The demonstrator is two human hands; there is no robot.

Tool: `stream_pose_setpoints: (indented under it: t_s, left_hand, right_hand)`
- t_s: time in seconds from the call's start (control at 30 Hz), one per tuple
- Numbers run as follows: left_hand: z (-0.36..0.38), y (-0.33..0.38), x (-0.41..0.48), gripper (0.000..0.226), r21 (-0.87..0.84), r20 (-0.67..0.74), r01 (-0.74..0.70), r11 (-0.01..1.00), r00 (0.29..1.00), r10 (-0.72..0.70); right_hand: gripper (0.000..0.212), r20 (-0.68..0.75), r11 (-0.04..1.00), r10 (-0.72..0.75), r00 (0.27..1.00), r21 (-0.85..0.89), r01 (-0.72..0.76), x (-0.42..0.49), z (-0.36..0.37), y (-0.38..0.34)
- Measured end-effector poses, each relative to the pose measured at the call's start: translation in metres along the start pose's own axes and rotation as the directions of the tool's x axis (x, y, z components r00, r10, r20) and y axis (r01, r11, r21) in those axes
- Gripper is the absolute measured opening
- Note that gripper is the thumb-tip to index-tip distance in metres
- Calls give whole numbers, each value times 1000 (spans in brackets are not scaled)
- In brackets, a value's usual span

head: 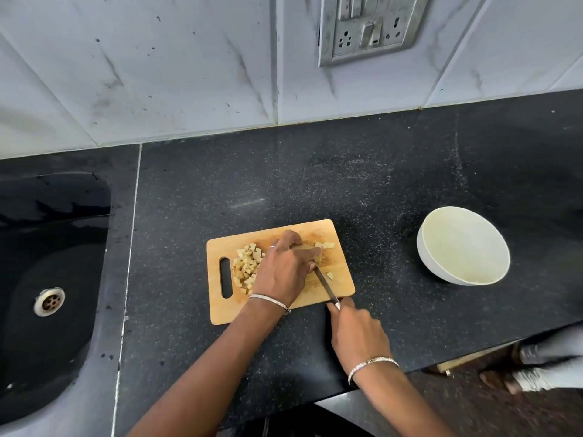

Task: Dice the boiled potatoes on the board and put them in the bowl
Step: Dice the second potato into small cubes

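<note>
While your left hand (284,272) grips the pale, lumpy potato chunk (304,246) on the rectangular wooden board (342,280), your right hand (356,332) clasps the slim steel knife (326,287).

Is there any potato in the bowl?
No, the bowl shows only its bare white inside, and the potato cubes lie on the board.

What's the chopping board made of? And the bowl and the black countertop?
The chopping board looks like wood or bamboo: tan and matte, with faint grain lines. The bowl looks like ceramic or maybe plastic: plain off-white and smooth, and the picture cannot settle which. The countertop looks like polished black granite: dark stone with tiny pale speckles and a soft shine.
</note>
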State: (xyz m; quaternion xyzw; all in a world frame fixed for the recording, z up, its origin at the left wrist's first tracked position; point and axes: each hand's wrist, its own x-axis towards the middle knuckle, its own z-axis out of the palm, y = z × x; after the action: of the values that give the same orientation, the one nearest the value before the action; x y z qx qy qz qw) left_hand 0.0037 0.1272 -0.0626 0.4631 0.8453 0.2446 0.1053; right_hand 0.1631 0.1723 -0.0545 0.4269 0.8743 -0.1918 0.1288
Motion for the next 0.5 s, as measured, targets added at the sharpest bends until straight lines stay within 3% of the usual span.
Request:
stream_pose_setpoints:
  t_s: [0.3,0.5]
  left_hand:
    - [3,-9,-1,37,-104,-8,1,995,1000,-1]
    - [-5,-18,-12,64,-200,-61,72,977,994,-86]
  right_hand:
    - [33,93,999,40,995,-24,-38,-58,-20,39]
    - [36,-96,997,-44,994,65,50,-40,-32,28]
